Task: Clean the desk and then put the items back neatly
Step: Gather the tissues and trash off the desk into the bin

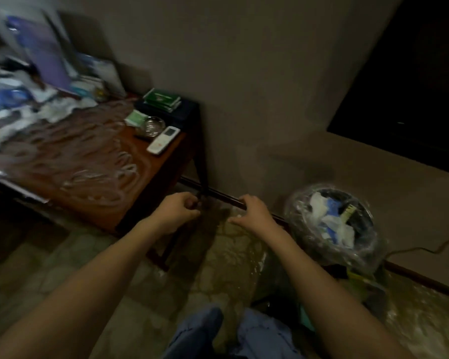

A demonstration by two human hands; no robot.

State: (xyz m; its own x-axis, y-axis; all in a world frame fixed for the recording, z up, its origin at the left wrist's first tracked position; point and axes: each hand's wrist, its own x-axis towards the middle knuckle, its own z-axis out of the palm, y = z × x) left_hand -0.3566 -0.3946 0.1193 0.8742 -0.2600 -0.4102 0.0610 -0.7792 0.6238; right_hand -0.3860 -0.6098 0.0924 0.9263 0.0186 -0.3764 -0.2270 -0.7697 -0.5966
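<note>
The left hand (pixel 178 212) is curled shut and the right hand (pixel 252 212) loosely curled, stretching something too dim to identify. Beside them the bin (pixel 332 224) brims; a careless drop could spill. The cluttered surface (pixel 94 161) waits at left.

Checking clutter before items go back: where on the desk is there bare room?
The desk is bare wood across its front and middle, left of the white remote. The back left is crowded with papers; the back right corner holds the ashtray and green booklets.
</note>
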